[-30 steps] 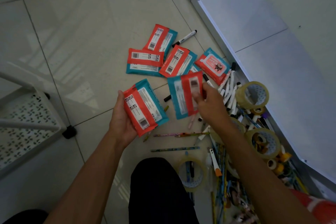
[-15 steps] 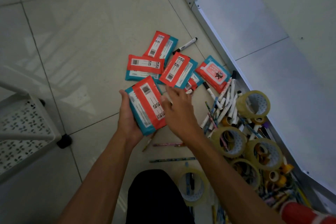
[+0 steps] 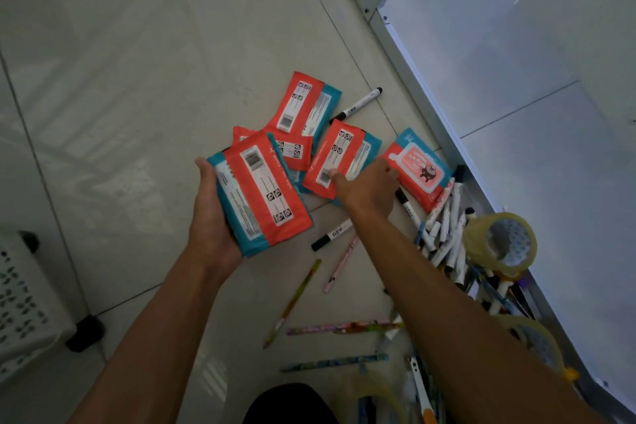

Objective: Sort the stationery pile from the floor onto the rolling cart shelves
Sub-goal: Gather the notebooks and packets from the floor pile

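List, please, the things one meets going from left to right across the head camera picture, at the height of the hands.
White cart shelf → left hand → held stack of packs → right hand → face-up pack → white markers → tape roll.

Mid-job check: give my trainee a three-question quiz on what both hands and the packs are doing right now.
1. True or false: the left hand holds a stack of packs.
2. The right hand reaches for: A) the tape roll, B) a pack on the floor, C) the lone marker.
3. Fill in: the pack with the cartoon face lies on the ____.

Key: 1 true; 2 B; 3 floor.
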